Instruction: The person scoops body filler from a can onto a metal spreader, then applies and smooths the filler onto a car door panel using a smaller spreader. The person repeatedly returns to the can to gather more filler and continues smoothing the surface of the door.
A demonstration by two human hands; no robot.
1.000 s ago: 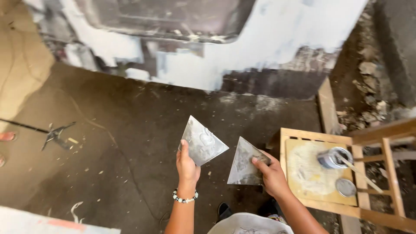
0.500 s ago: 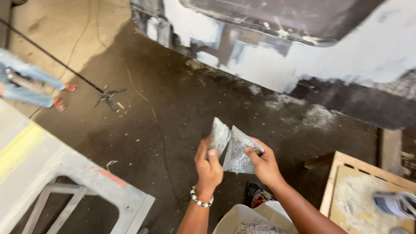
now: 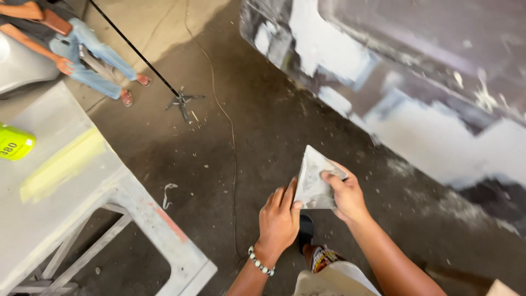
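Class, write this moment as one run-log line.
left hand: on scraper blades | right hand: gripping them | floor: dark, dusty | panel: patched white

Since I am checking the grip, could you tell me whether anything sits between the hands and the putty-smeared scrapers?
Nothing visible does. The left hand and right hand both rest directly on the stacked triangular scrapers, fingers pressed against the blades. How many blades are stacked cannot be told.

— How is the light where you stand?

— Even daylight, soft, brightest at the upper left on the pale concrete floor (image 3: 148, 22).

— Any blur?

— The grey-and-white patched panel (image 3: 416, 82) smears with motion at the right; my hands look fairly sharp, casting only faint shadows.
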